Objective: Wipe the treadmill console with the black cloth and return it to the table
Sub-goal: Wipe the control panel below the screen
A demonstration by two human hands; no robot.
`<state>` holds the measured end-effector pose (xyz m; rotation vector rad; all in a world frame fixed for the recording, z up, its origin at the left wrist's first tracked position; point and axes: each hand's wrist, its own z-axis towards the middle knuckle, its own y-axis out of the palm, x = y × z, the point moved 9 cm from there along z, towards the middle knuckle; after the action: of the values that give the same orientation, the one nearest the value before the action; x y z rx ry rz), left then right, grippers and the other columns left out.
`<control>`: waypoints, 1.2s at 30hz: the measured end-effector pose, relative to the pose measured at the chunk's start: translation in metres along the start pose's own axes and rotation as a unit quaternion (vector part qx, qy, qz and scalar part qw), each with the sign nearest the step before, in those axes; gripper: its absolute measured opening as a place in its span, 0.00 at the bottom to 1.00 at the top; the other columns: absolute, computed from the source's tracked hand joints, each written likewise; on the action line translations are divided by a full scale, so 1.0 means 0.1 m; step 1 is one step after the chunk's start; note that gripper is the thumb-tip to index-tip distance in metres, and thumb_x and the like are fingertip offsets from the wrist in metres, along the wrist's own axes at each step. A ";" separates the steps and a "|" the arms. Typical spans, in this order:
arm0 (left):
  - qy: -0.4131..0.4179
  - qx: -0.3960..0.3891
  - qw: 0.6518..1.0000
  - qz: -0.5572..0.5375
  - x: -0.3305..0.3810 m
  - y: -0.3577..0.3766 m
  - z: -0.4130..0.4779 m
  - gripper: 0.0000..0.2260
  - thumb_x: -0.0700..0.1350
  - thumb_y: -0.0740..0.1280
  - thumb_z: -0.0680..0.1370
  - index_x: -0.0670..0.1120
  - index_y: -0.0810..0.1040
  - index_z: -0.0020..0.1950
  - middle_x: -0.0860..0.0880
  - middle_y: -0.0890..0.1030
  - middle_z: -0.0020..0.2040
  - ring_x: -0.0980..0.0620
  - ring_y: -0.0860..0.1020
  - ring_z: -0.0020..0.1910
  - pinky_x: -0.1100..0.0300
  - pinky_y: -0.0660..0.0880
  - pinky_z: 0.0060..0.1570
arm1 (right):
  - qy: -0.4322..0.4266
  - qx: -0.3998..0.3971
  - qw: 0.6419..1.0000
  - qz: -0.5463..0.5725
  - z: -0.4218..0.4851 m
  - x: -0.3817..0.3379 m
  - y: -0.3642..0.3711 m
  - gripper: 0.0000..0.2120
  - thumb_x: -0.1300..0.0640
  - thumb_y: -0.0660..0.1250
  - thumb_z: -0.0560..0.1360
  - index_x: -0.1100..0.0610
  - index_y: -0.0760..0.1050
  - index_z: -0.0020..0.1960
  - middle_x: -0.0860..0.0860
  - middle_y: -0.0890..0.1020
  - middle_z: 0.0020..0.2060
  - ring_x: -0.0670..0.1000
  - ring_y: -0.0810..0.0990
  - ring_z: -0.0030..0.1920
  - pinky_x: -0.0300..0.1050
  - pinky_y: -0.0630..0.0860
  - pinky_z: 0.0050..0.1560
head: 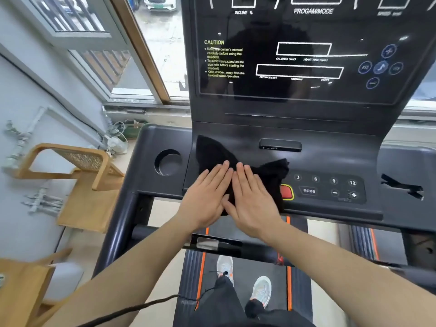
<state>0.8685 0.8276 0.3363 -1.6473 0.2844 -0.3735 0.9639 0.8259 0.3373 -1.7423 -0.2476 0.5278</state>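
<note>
We press the left hand (207, 199) and right hand (252, 204), each grip open and flat, side by side on the black cloth (236, 161) at the treadmill console's (330, 138) lower left edge, spreading pressure for wiping beside the red button (286, 192).

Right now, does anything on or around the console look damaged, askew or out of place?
Yes. On the console's right side tray, black tape strips lie crooked and ragged, like a makeshift patch. The black cloth, under the left hand and right hand, partly covers the red button. Nothing looks spilled.
</note>
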 end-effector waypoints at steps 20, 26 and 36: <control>0.027 -0.041 0.998 -0.051 1.40 -0.01 0.90 0.30 0.58 0.45 0.84 0.44 0.46 0.83 0.45 0.44 0.83 0.47 0.44 0.82 0.49 0.44 0.79 | -0.023 -0.099 0.994 -0.028 -0.63 1.67 -0.34 0.41 0.31 0.32 0.77 0.56 0.38 0.81 0.51 0.36 0.80 0.49 0.35 0.80 0.51 0.44 0.81; 0.047 -0.025 0.998 -0.022 0.88 -0.03 0.58 0.31 0.57 0.48 0.83 0.40 0.57 0.81 0.41 0.55 0.81 0.45 0.56 0.80 0.49 0.55 0.78 | -0.037 -0.090 0.995 0.003 -0.31 1.12 -0.29 0.42 0.31 0.35 0.78 0.58 0.39 0.81 0.54 0.38 0.80 0.51 0.35 0.80 0.50 0.39 0.80; -0.007 -0.011 0.997 -0.070 1.16 -0.16 0.82 0.28 0.57 0.47 0.84 0.45 0.56 0.82 0.46 0.54 0.82 0.47 0.53 0.81 0.50 0.51 0.78 | -0.011 -0.039 0.999 0.021 -0.47 1.50 -0.28 0.34 0.37 0.41 0.82 0.51 0.44 0.82 0.48 0.41 0.81 0.47 0.37 0.80 0.50 0.42 0.80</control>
<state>1.0070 0.8574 0.3538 -1.6947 0.1643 -0.4652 1.1203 0.8575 0.3397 -1.8215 -0.2515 0.5748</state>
